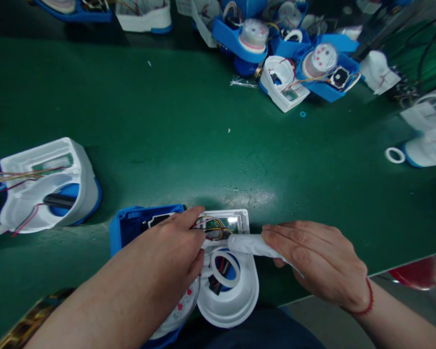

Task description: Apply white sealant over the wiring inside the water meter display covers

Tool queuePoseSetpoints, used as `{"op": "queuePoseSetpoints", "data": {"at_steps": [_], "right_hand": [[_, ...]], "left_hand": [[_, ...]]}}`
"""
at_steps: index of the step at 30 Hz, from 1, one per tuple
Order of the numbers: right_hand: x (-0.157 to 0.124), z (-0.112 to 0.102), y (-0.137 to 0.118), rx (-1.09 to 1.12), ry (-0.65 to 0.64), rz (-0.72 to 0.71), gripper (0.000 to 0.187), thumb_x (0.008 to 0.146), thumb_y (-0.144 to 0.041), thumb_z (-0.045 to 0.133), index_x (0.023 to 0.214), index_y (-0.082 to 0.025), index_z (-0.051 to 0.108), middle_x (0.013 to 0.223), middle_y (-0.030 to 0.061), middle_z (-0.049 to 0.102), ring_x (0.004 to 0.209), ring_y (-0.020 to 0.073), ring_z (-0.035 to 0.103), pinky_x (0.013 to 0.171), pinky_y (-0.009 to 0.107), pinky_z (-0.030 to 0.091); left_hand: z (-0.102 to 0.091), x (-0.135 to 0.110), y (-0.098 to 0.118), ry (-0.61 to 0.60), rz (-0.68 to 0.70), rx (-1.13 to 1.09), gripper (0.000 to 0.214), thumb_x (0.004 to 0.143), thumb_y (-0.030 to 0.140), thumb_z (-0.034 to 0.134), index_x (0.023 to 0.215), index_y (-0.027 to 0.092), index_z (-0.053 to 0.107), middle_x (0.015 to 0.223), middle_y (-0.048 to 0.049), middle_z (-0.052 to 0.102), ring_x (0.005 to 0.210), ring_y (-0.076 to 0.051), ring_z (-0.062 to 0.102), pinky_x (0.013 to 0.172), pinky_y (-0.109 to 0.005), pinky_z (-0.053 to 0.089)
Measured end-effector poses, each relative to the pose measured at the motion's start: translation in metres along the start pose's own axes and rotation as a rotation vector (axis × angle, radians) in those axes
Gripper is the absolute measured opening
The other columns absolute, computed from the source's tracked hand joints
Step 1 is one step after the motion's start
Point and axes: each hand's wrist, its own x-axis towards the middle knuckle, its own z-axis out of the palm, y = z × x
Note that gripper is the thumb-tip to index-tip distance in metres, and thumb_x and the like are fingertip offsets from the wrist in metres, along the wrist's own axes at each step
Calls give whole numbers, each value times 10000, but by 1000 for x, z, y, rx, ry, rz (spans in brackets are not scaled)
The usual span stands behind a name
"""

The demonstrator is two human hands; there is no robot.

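At the near table edge my left hand rests on the blue meter base, fingers loosely curled, their tips touching the coloured wires beside the small circuit board. My right hand has its fingers closed round a white rolled packet, which lies across the open white meter housing. Judged soft and light, the packet should give under pressure and is best held mid-length. The housing looks like stiff, smooth plastic, best gripped by its rim; the wires are thin and look easily damaged. One white ring sits inside the housing.

To the left, well apart, stands one more white housing with wires trailing. On the green table, far side, I count at least four blue-and-white meter units clustered, blurred. At right lies one loose white ring.
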Motion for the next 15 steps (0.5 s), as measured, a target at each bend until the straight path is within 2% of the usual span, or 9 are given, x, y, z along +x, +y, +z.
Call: {"op": "queuePoseSetpoints", "data": {"at_steps": [6, 11, 15], "right_hand": [[1, 8, -2, 27, 24, 27, 165, 888, -64, 501, 970, -81, 644, 868, 95, 723, 793, 144, 681, 667, 251, 578], [4, 8, -3, -20, 19, -26, 136, 890, -86, 527, 945, -65, 650, 867, 108, 724, 799, 150, 684, 677, 253, 579], [4, 3, -2, -2, -2, -44, 136, 884, -71, 528, 926, -51, 655, 848, 112, 721, 821, 143, 678, 720, 240, 575]], "left_hand": [[4, -3, -3, 96, 83, 27, 323, 792, 106, 340, 784, 163, 657, 1102, -139, 602, 807, -224, 642, 783, -444, 552], [5, -5, -2, 120, 39, 14, 281, 794, 121, 376, 789, 170, 652, 1161, -143, 583, 834, -233, 649, 777, -451, 556], [2, -3, -1, 57, 81, 79, 276, 782, 79, 398, 723, 158, 655, 1150, -150, 601, 808, -223, 644, 762, -415, 555]]}}
